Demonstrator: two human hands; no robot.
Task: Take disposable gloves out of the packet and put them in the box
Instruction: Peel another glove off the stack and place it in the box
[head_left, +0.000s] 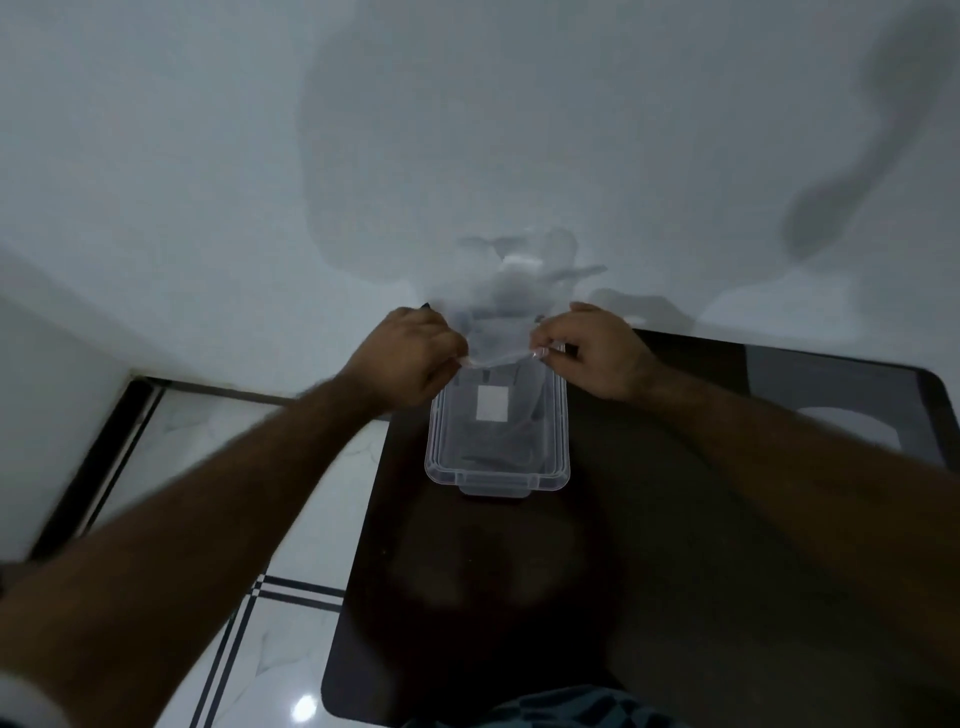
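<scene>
A clear plastic box (497, 475) stands on a dark table (649, 545), with a white label on its bottom. Above its far end I hold up a thin, see-through disposable glove (511, 306), stretched between both hands by its lower edge. My left hand (410, 358) pinches the left side of that edge. My right hand (597, 353) pinches the right side. The glove's upper part is blurred against the white wall. Inside the box lie faint folds of clear plastic; I cannot tell what they are. No packet shows in view.
A white wall (208, 156) rises right behind the table. A white tiled floor (291, 519) with black lines lies to the left. The table's right edge carries a pale reflection (841, 421).
</scene>
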